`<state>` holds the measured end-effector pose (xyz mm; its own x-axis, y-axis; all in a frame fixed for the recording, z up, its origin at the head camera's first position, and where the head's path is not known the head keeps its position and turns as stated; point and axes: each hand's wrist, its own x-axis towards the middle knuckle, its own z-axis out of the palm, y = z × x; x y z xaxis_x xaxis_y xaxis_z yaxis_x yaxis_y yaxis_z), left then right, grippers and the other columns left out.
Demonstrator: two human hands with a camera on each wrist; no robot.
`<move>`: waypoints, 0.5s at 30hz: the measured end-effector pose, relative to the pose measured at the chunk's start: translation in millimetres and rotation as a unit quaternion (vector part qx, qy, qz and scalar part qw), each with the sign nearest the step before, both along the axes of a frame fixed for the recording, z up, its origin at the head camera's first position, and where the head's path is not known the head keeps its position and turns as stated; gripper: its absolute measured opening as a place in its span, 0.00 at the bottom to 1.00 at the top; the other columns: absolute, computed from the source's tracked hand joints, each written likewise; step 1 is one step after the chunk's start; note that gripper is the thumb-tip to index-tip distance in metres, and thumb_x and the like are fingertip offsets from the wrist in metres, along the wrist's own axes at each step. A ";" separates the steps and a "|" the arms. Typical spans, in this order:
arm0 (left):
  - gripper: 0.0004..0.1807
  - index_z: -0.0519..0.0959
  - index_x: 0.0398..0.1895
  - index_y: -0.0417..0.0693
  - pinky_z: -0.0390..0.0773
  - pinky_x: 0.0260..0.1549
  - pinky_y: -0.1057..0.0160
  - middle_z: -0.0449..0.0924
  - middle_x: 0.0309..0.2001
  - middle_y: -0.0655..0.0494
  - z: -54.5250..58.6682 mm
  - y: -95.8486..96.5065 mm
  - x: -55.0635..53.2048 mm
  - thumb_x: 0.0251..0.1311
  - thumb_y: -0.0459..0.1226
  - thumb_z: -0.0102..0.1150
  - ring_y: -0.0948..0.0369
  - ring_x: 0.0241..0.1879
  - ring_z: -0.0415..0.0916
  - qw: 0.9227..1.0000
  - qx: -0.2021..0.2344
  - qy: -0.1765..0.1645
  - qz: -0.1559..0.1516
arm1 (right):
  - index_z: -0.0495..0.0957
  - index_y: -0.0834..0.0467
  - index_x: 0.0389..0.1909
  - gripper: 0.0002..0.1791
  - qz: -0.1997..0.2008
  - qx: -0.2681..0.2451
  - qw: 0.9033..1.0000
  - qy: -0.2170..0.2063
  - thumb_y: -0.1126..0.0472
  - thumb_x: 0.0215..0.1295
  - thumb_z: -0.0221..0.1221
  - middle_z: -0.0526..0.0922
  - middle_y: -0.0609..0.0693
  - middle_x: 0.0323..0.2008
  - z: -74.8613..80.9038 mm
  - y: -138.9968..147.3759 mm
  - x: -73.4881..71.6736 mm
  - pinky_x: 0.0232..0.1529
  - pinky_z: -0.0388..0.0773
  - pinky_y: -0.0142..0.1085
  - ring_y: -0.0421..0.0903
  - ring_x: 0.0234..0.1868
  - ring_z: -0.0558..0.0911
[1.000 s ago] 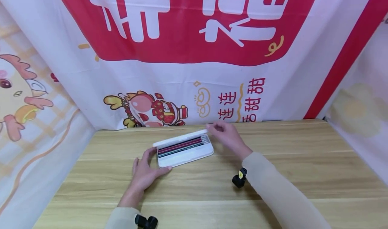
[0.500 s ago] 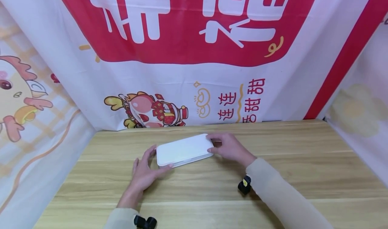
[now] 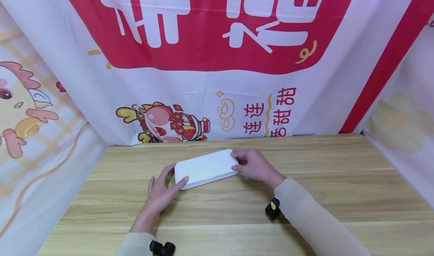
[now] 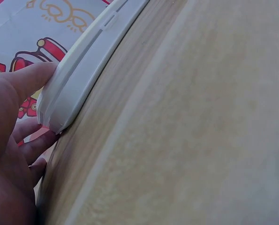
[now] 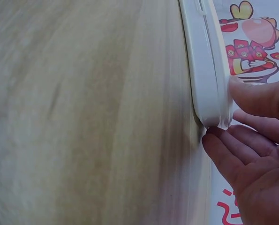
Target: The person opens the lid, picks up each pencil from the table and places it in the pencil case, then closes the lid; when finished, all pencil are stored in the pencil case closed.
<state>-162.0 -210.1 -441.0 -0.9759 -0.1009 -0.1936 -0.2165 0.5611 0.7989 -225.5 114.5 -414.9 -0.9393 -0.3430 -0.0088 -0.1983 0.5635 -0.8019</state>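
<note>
A white pencil case point(image 3: 207, 168) lies on the wooden table, its lid down over the pencils, which are hidden. My left hand point(image 3: 162, 192) holds its left end, thumb on top of the lid and fingers at the end wall. In the left wrist view, a seam runs along the side of the case point(image 4: 85, 70) between lid and base. At the opposite end, my right hand point(image 3: 255, 165) grips the case, thumb on the lid. Its fingertips point(image 5: 209, 136) touch the rounded end near the tabletop in the right wrist view.
The wooden table point(image 3: 220, 211) ends at a white and red printed cloth point(image 3: 210, 86) that hangs behind it. More printed cloth stands along the left and right sides. Each sleeve cuff carries a small black camera point(image 3: 272, 208).
The lid, raised with pencils showing a second ago, has come down over them. My right hand moved from the lid's edge to the right end; my left thumb moved up onto the lid.
</note>
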 end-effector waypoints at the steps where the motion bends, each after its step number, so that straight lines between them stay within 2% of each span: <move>1: 0.52 0.57 0.86 0.61 0.16 0.84 0.38 0.56 0.87 0.47 0.3 0.0 0.1 0.65 0.67 0.66 0.42 0.89 0.38 1.000 0.002 0.000 0.001 | 0.79 0.59 0.70 0.28 0.001 -0.002 1.000 0.000 0.64 0.70 0.71 0.76 0.55 0.76 -0.3 0.0 0.1 0.72 0.80 0.48 0.55 0.72 0.82; 3: 0.52 0.57 0.86 0.62 0.16 0.84 0.38 0.56 0.87 0.47 0.9 0.2 0.6 0.65 0.66 0.67 0.42 0.89 0.35 1.000 0.006 -0.003 0.003 | 0.79 0.60 0.70 0.28 0.001 -0.006 1.000 -0.002 0.64 0.70 0.70 0.75 0.55 0.76 -0.9 0.0 0.3 0.72 0.80 0.47 0.55 0.72 0.81; 12: 0.51 0.57 0.86 0.61 0.16 0.84 0.39 0.57 0.86 0.47 0.4 1.0 -1.1 0.65 0.64 0.69 0.42 0.88 0.39 1.000 0.002 0.000 0.003 | 0.78 0.58 0.71 0.29 0.006 0.001 1.000 -0.004 0.63 0.71 0.70 0.72 0.54 0.79 -1.8 0.9 0.1 0.73 0.79 0.46 0.55 0.75 0.79; 15: 0.51 0.57 0.86 0.61 0.16 0.84 0.38 0.56 0.87 0.47 0.3 1.4 -2.6 0.65 0.63 0.69 0.42 0.88 0.36 1.000 -0.001 -0.002 0.003 | 0.77 0.59 0.72 0.29 0.010 0.010 1.000 -0.002 0.63 0.72 0.70 0.71 0.54 0.79 -0.8 0.8 0.7 0.73 0.78 0.46 0.54 0.75 0.78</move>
<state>-164.6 -208.7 -440.6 -0.9744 -0.1081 -0.1972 -0.2236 0.5620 0.7964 -224.8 115.3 -415.8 -0.9325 -0.3606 -0.0187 -0.2065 0.5752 -0.7915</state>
